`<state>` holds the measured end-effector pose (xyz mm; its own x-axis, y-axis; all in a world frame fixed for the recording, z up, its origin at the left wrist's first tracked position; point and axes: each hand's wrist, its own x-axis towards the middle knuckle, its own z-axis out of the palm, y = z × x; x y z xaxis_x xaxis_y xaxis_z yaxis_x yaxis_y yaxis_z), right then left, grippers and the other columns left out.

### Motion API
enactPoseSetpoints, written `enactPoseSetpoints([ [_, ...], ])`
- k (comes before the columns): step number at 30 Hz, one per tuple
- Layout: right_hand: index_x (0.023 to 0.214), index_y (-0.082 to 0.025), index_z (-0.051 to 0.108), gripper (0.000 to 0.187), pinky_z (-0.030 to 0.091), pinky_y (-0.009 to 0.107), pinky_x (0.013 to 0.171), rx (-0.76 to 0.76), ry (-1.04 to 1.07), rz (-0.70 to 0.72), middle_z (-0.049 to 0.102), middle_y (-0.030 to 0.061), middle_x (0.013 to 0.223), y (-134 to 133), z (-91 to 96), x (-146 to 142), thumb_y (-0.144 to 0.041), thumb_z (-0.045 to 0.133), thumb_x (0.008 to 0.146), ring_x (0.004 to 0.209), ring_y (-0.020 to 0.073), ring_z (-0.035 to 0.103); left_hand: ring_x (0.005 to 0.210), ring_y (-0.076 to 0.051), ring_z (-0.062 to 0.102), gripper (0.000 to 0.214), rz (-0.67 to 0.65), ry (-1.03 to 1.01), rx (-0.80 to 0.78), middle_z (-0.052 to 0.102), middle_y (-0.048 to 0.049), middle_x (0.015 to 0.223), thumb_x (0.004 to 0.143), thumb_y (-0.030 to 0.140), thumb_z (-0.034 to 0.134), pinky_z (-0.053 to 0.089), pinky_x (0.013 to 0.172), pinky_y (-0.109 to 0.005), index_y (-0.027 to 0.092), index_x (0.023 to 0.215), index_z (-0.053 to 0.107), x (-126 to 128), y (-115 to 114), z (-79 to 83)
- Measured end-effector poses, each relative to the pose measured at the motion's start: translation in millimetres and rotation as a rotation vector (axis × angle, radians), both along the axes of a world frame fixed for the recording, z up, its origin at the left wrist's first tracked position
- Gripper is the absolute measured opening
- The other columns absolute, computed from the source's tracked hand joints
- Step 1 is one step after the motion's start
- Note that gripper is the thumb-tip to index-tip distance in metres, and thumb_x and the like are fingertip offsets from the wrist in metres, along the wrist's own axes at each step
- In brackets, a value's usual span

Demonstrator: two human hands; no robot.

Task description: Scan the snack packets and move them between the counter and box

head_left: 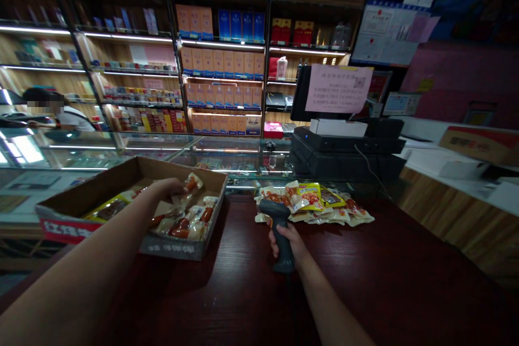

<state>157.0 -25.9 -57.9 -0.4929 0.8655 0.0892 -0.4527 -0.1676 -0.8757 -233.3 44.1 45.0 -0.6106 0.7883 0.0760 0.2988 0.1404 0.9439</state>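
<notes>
In the head view, my left hand (pixel 171 190) reaches into a shallow cardboard box (pixel 214 194) at the left. Its fingers are closed on a clear vacuum-packed snack packet (pixel 193 183) with something reddish-brown inside, raised above the others; part of the grip is hidden. Several similar packets (pixel 190 224) lie in the box, beside a yellow packet (pixel 111 206). My right hand (pixel 292 243) is wrapped around the handle of a dark grey barcode scanner (pixel 284 246), held over the table. Just beyond the scanner lies a pile of snack packets (pixel 344 211), some with yellow labels.
The dark red wooden table (pixel 243 297) meets a glass display counter (pixel 162 146) behind. A monitor (pixel 302 92) with a paper notice stands above a black cash drawer (pixel 324 159). Stocked shelves (pixel 223 62) line the back wall. At far left another person (pixel 73 116) leans over the counter.
</notes>
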Motion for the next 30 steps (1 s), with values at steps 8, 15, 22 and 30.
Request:
enactPoseSetpoints([
  [8, 0.094, -0.015, 0.056, 0.039, 0.040, 0.019, 0.035, -0.008, 0.047, 0.004, 0.057, -0.0024, 0.057, -2.0, 0.6, -4.1, -0.043, 0.067, 0.070, 0.036, 0.0082, 0.048, 0.056, -0.015, 0.059, 0.024, -0.475, -0.528, 0.202, 0.066, -0.0079, 0.069, 0.059, 0.020, 0.076, 0.049, 0.055, -0.028, 0.009, 0.079, 0.066, 97.5, -45.5, 12.4],
  [15, 0.094, -0.015, 0.056, 0.037, 0.044, 0.020, 0.035, 0.016, 0.090, -0.021, 0.058, -0.0032, 0.055, -1.8, -2.7, -2.0, -0.042, 0.067, 0.072, 0.035, 0.0081, 0.048, 0.075, -0.019, 0.064, 0.047, -0.374, -0.577, 0.521, 0.068, -0.0070, 0.082, 0.052, 0.037, 0.080, 0.050, 0.070, -0.030, 0.013, 0.088, 0.061, 199.0, -47.5, -81.3],
  [22, 0.094, -0.013, 0.055, 0.037, 0.045, 0.021, 0.034, 0.033, -0.025, 0.019, 0.060, -0.0021, 0.054, -2.8, -5.7, -8.0, -0.039, 0.068, 0.070, 0.035, 0.0100, 0.052, 0.081, -0.015, 0.063, 0.047, -0.264, -0.779, 0.588, 0.065, -0.0042, 0.090, 0.059, 0.045, 0.074, 0.051, 0.073, -0.029, 0.017, 0.094, 0.058, 199.4, -36.4, -116.9],
  [30, 0.091, -0.014, 0.053, 0.040, 0.044, 0.020, 0.033, 0.011, -0.117, 0.005, 0.060, -0.0027, 0.051, -6.5, -1.8, -10.2, -0.041, 0.070, 0.066, 0.033, 0.0106, 0.052, 0.086, -0.018, 0.064, 0.048, -0.300, -0.730, 0.517, 0.064, -0.0060, 0.097, 0.063, 0.046, 0.070, 0.052, 0.079, -0.036, 0.017, 0.099, 0.056, 194.6, -30.4, -132.0],
])
